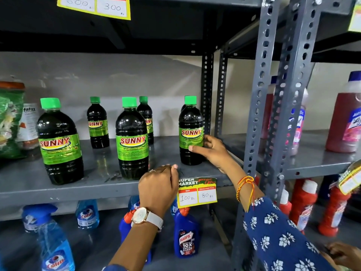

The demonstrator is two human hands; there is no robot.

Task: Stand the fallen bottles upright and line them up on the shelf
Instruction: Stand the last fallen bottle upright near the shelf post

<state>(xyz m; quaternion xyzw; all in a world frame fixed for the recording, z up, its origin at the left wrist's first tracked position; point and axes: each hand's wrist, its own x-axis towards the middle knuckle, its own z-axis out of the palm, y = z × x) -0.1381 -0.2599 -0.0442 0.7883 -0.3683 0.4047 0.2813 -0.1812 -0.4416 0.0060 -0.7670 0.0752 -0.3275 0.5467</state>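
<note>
At centre right of the frame, the right hand (212, 151) wraps its fingers around the label of an upright green-capped bottle (191, 132) on the shelf (29, 184). Full of dark liquid, it probably feels heavy and smooth, so mid-body suits. The left hand (158, 186) rests curled, empty, on the shelf edge.

supermarket aisle, grey slotted-steel shelf (97, 189), handwritten price tag (197, 192), rows of cleaner bottles (131, 137)

A sixth bottle (183, 107) is almost wholly hidden behind the rightmost one (191, 132); the green packet (10, 122) is cut off at the left edge.
</note>
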